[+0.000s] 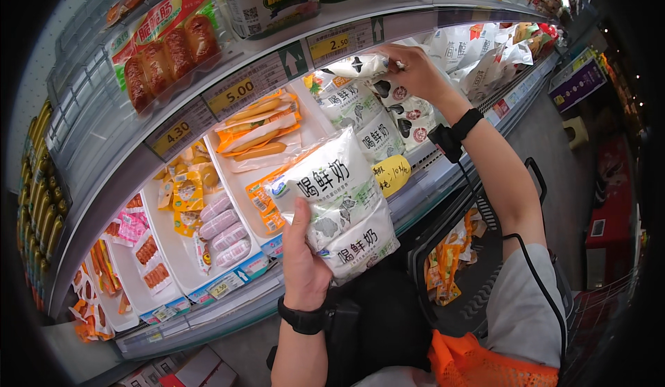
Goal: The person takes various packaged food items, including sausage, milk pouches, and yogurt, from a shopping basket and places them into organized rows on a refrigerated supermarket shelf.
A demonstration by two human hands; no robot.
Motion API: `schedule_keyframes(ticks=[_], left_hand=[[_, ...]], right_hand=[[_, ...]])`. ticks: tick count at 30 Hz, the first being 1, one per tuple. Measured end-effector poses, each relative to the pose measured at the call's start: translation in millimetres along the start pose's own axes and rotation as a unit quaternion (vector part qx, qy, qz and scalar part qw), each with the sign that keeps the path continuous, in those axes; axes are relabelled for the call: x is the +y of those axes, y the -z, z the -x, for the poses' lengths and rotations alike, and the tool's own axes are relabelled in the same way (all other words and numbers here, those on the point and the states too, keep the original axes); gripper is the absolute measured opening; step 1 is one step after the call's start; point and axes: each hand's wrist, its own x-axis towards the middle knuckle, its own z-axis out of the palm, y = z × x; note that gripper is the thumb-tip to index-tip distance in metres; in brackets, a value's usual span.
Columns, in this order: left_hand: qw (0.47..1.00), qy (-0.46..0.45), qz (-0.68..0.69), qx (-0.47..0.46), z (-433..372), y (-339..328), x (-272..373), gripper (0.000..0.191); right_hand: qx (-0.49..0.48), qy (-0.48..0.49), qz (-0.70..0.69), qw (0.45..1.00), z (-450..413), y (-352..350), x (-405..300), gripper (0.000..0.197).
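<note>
My left hand (306,262) holds a white plastic pack of fresh milk pouches (337,205) by its lower left side, thumb on the front, in front of the chilled shelf. My right hand (413,70) reaches into the shelf at upper centre, its fingers closed on a white milk pouch with black cow patches (358,66). Below it lie more milk packs of the same print (374,132) and pouches with black patches and red round marks (415,122). A yellow handwritten tag (392,175) is at the shelf's front edge, beside the held pack.
White bins (179,278) with packaged sausages and snacks fill the shelf's left part. An upper shelf edge with price labels (231,93) runs above them. Bagged goods (483,70) lie farther right. A dark shopping basket (480,283) with orange packets stands below my right arm.
</note>
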Motion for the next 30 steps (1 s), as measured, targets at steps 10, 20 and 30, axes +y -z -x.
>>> schedule_keyframes(ticks=[10, 20, 30], left_hand=[[1.0, 0.014, -0.011, -0.018, -2, 8, -2, 0.045], [1.0, -0.007, -0.007, -0.022, -4, 8, -2, 0.048], [1.0, -0.002, -0.022, -0.008, -3, 7, 0, 0.048]], right_hand=[[0.036, 0.284, 0.036, 0.957, 33, 50, -98, 0.014], [0.078, -0.2, -0.278, 0.936, 55, 60, 4, 0.043], [0.062, -0.116, 0.156, 0.979, -53, 25, 133, 0.027]])
